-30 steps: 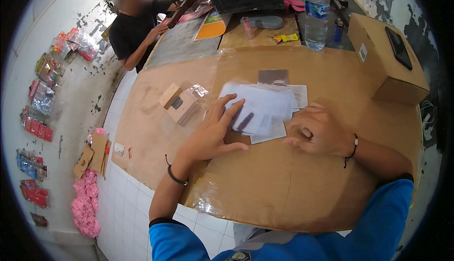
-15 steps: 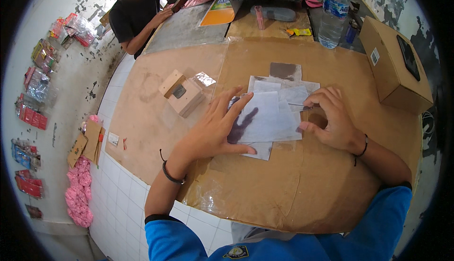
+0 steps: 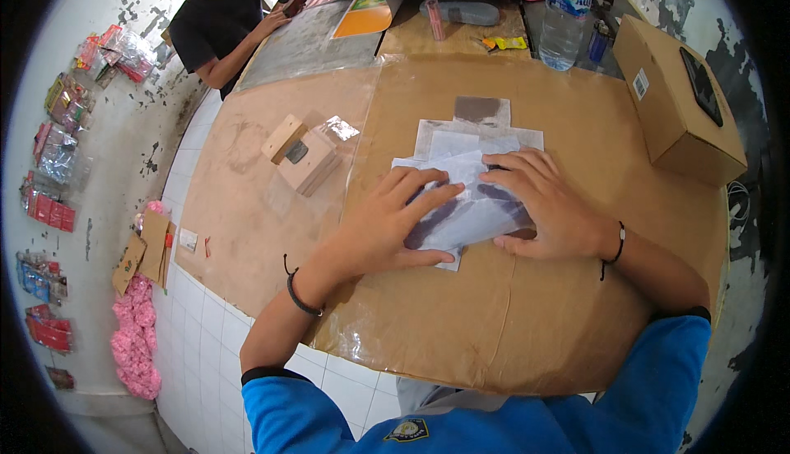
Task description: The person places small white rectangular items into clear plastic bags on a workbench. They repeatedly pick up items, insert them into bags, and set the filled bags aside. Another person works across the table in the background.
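Note:
A thin white paper sheet [image 3: 473, 217] lies bent and creased between my two hands, over a loose stack of pale sheets. My left hand [image 3: 395, 215] grips its left side, with curled fingers on top and the thumb along the near edge. At the right side, my right hand [image 3: 551, 207] holds the same sheet with bent fingers above and the thumb low. A dark grey rectangular piece [image 3: 482, 111] sticks out at the far end of the stack. To the left of my left hand stands a light wooden block [image 3: 309, 172] with a small grey piece on top.
Brown sheeting covers the table [image 3: 461, 330]. A cardboard box [image 3: 675, 100] with a phone [image 3: 701, 86] on it stands at right, near a water bottle [image 3: 564, 18]. An orange-covered book [image 3: 366, 16] lies at the back. Across the table, a person [image 3: 218, 30] in black handles something.
My right hand has moved left onto the sheet, closer to my left hand. The sheet was flat and is now bent and creased. The whole view has shifted slightly.

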{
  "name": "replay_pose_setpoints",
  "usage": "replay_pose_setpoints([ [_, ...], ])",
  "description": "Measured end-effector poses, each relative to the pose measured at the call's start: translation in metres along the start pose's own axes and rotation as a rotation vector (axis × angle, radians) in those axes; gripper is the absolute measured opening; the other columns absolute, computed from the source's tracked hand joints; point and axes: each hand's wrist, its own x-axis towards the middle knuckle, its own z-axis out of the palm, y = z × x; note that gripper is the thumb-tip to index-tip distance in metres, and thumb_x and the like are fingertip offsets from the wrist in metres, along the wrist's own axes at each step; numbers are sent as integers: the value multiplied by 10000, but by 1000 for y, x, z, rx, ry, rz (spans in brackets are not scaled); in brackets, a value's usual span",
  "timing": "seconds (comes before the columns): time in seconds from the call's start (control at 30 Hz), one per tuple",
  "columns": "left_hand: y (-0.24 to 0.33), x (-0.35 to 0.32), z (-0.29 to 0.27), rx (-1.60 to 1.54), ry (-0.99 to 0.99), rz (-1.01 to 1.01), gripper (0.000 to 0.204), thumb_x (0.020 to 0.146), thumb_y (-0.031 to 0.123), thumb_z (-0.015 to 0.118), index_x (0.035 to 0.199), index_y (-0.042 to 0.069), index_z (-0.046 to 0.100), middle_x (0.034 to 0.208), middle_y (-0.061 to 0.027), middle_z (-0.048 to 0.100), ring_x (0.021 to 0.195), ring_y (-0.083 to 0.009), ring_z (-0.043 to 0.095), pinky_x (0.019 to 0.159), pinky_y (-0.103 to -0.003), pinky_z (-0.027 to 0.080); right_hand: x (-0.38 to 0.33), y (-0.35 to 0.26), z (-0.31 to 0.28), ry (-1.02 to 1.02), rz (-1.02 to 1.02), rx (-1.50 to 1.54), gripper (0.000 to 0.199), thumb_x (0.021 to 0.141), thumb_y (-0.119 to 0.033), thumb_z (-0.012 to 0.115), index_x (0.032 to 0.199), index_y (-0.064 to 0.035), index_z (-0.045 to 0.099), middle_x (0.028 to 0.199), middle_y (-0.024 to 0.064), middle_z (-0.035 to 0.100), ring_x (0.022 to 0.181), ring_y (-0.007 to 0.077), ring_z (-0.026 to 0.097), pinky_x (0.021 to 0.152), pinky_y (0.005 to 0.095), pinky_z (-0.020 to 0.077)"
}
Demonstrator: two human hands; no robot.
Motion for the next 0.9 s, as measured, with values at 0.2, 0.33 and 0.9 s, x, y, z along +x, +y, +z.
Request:
replay_pose_setpoints([
  [0.2,3,0,-3,-20,-63,3,802,755,414,858,1427,111,541,1354,-177,546,1223,-373,540,1045,-455,448,-2,-5,-6,54,-38,24,1017,719,-580,831,1476,-46,409,1462,242,438,1365,428,395,1151,538,302],
  [0.33,1,-4,11,-104,-19,46,801,784,407,837,1456,116,512,1395,-204,509,1276,-393,506,1074,-470,424,4,-12,-3,2,-41,-40,1053,727,-616,804,1502,-40,383,1478,259,420,1381,432,389,1154,540,299],
  [0.9,-6,-11,-2,-104,114,-239,813,870,396,766,1511,56,399,1469,-256,405,1351,-427,427,1111,-489,374,1,-56,-22,51,245,-35,906,792,-627,731,1450,-63,468,1342,231,513,1180,394,542,1017,487,431],
])
